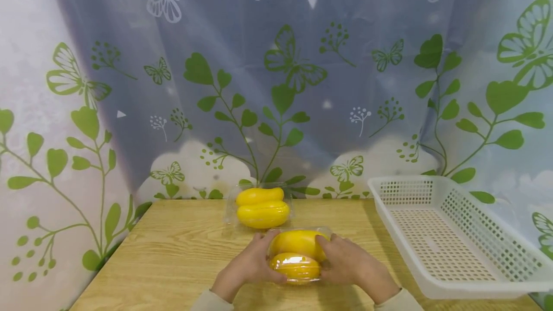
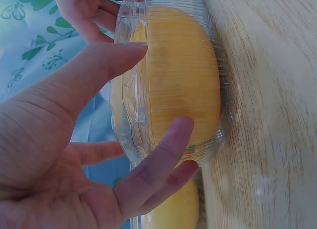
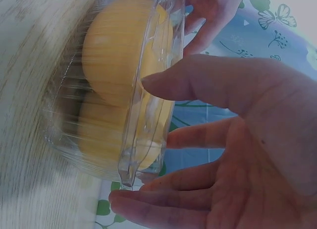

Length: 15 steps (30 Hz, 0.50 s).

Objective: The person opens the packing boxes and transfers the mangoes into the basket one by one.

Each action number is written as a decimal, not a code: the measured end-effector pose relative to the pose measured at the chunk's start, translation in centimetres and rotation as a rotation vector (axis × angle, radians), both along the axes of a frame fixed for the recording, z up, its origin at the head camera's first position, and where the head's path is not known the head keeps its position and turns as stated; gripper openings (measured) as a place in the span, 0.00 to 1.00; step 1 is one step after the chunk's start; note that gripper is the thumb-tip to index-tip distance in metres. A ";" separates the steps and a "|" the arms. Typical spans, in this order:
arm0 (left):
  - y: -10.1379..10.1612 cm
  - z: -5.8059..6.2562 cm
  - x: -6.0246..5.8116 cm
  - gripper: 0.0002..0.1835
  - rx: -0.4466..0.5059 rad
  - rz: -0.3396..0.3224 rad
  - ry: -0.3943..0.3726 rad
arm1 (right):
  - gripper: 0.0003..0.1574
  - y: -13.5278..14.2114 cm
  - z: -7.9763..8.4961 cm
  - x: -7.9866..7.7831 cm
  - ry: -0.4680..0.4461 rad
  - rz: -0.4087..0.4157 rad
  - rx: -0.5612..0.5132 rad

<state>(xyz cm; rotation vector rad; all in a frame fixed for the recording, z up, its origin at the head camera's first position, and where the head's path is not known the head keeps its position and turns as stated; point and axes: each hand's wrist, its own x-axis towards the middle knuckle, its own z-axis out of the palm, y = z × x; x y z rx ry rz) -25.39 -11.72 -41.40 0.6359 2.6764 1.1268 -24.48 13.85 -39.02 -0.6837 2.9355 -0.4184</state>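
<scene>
A clear plastic clamshell box [image 1: 298, 282] with two plump yellow fruits [image 1: 298, 243] that look like mangoes sits near the front of the wooden table. My left hand [image 1: 254, 262] holds its left end, the thumb [image 2: 126, 55] on the box's rim and fingers at the far side. At the right end my right hand [image 1: 349, 260] holds the same box, its thumb [image 3: 166, 85] against the rim and the other fingers spread along the far side. The lid looks down over the fruits; whether it is fastened I cannot tell.
Behind it, near the table's back edge, stands a second clear box with two yellow fruits [image 1: 262, 215]. A white perforated plastic basket [image 1: 414, 258] occupies the right side of the wooden table [image 1: 173, 253]. A curtain [image 1: 242, 124] with leaves and butterflies hangs behind.
</scene>
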 end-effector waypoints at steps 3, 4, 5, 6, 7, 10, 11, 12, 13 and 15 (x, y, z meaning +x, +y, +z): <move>0.0 0.0 0.1 0.57 0.000 -0.005 0.000 | 0.39 0.0 -0.1 0.1 0.006 0.003 -0.004; 0.0 0.0 0.1 0.57 -0.001 -0.004 0.000 | 0.39 0.0 -0.1 0.1 0.009 0.005 -0.007; 0.1 0.0 0.1 0.57 -0.002 -0.004 -0.003 | 0.39 0.0 -0.1 0.2 0.015 0.008 -0.011; 0.1 0.0 0.1 0.57 -0.003 -0.003 -0.008 | 0.39 -0.1 -0.1 0.2 0.020 0.011 -0.015; 0.1 0.1 0.1 0.57 -0.005 0.000 -0.012 | 0.38 -0.1 -0.1 0.2 0.025 0.016 -0.018; 0.2 0.1 0.1 0.57 -0.019 0.010 -0.014 | 0.36 -0.1 -0.1 0.2 0.028 0.021 -0.022; 0.2 0.1 0.0 0.57 -0.022 0.011 -0.014 | 0.35 -0.1 -0.1 0.1 0.030 0.022 -0.022; 0.2 0.1 0.0 0.57 -0.024 0.012 -0.013 | 0.34 -0.2 -0.1 0.1 0.033 0.021 -0.020; 0.2 0.1 0.0 0.57 -0.027 0.014 -0.010 | 0.34 -0.2 -0.1 0.1 0.035 0.020 -0.019; 0.1 0.0 0.0 0.57 -0.029 0.015 -0.007 | 0.33 -0.3 -0.2 0.1 0.039 0.018 -0.017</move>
